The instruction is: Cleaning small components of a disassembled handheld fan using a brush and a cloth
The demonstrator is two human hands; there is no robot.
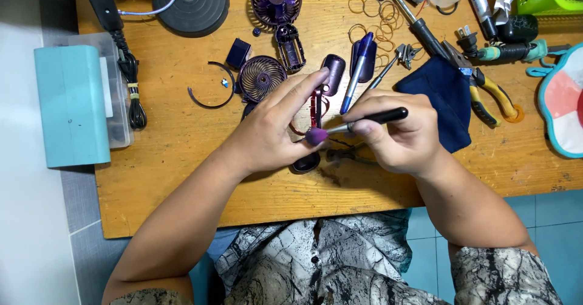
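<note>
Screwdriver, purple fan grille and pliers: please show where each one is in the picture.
screwdriver (pixel 379 116), head view, on its black handle.
purple fan grille (pixel 261 77), head view, on its centre.
pliers (pixel 495 95), head view, on a yellow handle.

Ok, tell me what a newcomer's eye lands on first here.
At the centre, the left hand pinches a small purple part while the right hand brings a black-handled tool to it. Behind them on the wooden table lie purple fan grilles, and yellow-handled pliers at right.
</note>
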